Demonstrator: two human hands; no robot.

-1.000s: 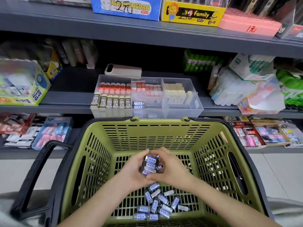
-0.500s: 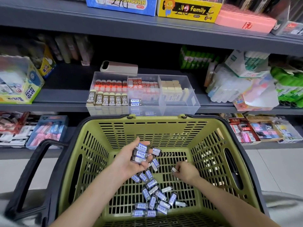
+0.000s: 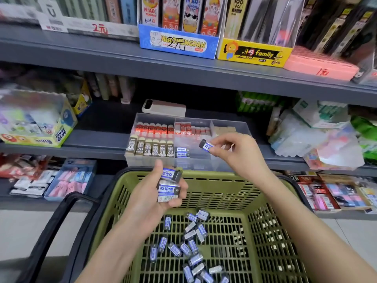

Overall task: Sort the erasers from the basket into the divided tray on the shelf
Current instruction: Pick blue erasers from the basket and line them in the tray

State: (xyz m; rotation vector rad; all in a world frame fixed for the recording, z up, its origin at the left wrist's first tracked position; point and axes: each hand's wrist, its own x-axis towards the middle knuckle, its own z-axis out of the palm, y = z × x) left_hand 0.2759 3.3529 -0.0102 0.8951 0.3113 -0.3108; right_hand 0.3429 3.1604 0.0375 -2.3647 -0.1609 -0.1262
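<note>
A green basket (image 3: 271, 199) in front of me holds several loose blue-and-white wrapped erasers (image 3: 189, 248) on its floor. My left hand (image 3: 155, 199) grips a small stack of the same erasers (image 3: 169, 187) above the basket's far rim. My right hand (image 3: 236, 154) pinches a single eraser (image 3: 206, 147) in front of the clear divided tray (image 3: 230, 121) on the middle shelf. The tray's compartments hold rows of red, 2B-labelled and beige erasers, and two blue ones (image 3: 182, 152) lie in its front middle compartment.
A phone-like device (image 3: 164, 108) lies behind the tray. A glue box (image 3: 38, 119) stands at the left of the shelf, plastic-wrapped packs (image 3: 318, 135) at the right. Stationery boxes (image 3: 177, 44) line the upper shelf. The basket's black handle (image 3: 59, 217) hangs at the left.
Both hands rose out of the basket. The left hand carried its eraser stack up to the rim. The right hand picked one eraser and brought it up to the tray.
</note>
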